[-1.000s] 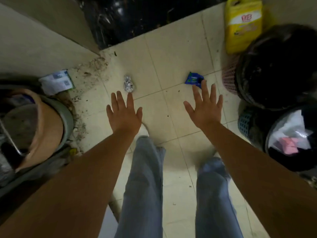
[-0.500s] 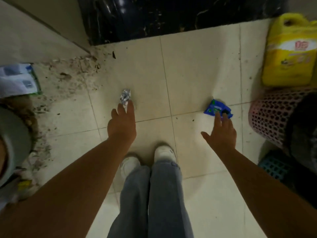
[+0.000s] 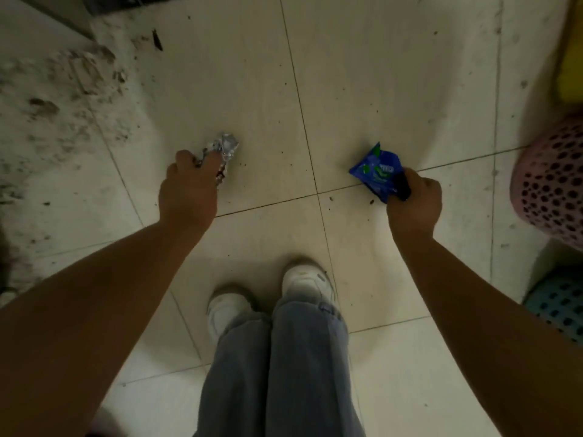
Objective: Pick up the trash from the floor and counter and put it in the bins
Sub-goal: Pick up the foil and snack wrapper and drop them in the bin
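A crumpled silver foil wrapper (image 3: 225, 146) lies on the cream tiled floor (image 3: 362, 89), and my left hand (image 3: 189, 190) is closed around its near end. To the right, a blue snack wrapper (image 3: 375, 170) is pinched at its near corner by my right hand (image 3: 415, 203). Both wrappers are at floor level; I cannot tell whether they are lifted off the tiles. A pink perforated bin (image 3: 552, 184) stands at the right edge, with a teal perforated bin (image 3: 558, 305) below it.
My white shoes (image 3: 303, 282) and jeans (image 3: 277, 367) are at the bottom centre. Dirt and grit (image 3: 56, 99) cover the tiles at the upper left. A yellow container (image 3: 572, 77) peeks in at the right edge above the pink bin.
Both hands have reached down and closed on the wrappers, the left on the foil, the right on the blue one. The view has dropped closer to the floor.
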Demonstrator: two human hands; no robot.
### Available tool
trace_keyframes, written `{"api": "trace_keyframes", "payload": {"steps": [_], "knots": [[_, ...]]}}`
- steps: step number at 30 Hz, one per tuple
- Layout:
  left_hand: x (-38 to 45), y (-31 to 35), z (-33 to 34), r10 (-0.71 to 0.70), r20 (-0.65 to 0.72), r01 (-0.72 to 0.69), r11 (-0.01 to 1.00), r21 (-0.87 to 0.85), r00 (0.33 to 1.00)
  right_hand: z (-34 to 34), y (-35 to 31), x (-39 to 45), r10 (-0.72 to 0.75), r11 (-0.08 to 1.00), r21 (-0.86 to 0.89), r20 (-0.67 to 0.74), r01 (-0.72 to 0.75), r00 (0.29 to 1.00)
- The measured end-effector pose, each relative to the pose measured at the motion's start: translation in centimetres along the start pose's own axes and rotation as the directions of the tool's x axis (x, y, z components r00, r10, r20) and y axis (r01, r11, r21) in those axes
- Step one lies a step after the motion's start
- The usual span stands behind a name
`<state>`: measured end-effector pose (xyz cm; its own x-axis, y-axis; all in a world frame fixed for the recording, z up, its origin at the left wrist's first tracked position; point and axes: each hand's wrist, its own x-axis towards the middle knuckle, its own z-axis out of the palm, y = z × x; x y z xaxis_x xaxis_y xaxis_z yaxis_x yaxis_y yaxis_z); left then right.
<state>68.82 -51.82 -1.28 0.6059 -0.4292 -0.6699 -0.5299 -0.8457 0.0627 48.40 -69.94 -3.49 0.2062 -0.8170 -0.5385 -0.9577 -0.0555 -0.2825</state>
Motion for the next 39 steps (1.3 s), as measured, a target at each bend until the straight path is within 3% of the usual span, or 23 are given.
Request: {"api": "trace_keyframes", "payload": {"steps": [6,11,16,20,23,26,29,32,37,39], "knots": [[-7.0,4.7,-5.2,0.076,0.085,-0.068,0.993,-0.1,0.993,-5.1,-3.5,-8.0,0.015,0.983,0.181,0.127,-0.038,0.992],[-14.8,10.9,-12.8,0.19,0.112,-0.155,0.952,-0.263,0.975,-13.9,-4.0,-14.5,0.126,0.966,0.201,0.194,-0.165,0.973],[-20.5,16.5,-19.4,0.363,0.06,-0.343,0.914,-0.219,0.93,-23.0,-4.6,-16.9,0.286,0.873,0.387,0.084,-0.296,0.954],[-25.4,21.4,-22.1,0.381,0.003,-0.371,0.902,-0.222,0.925,-30.9,-3.5,-18.8,0.308,0.841,0.491,-0.089,-0.227,0.947],[-29.6,24.9,-22.5,0.422,0.048,-0.403,0.888,-0.221,0.905,-36.7,0.1,-21.0,0.297,0.855,0.483,-0.161,-0.187,0.941],[-34.1,29.0,-21.5,0.481,0.115,-0.45,0.866,-0.217,0.869,-40.8,6.6,-23.4,0.429,0.805,0.521,-0.184,-0.283,0.884],[-37.5,33.4,-19.8,0.557,0.151,-0.525,0.826,-0.206,0.817,-42.3,14.0,-25.3,0.654,0.633,0.605,-0.082,-0.484,0.752],[-40.1,38.8,-16.8,0.595,0.185,-0.564,0.802,-0.196,0.782,-43.1,20.9,-26.6,0.756,0.507,0.601,0.035,-0.618,0.654],[-43.0,47.3,-9.2,0.471,0.21,-0.426,0.876,-0.228,0.857,-42.8,30.9,-25.2,0.796,0.387,0.61,0.158,-0.691,0.585],[-44.0,49.6,-6.5,0.477,0.244,-0.425,0.874,-0.236,0.845,-42.7,33.3,-24.1,0.782,0.383,0.622,0.176,-0.683,0.598]]}}
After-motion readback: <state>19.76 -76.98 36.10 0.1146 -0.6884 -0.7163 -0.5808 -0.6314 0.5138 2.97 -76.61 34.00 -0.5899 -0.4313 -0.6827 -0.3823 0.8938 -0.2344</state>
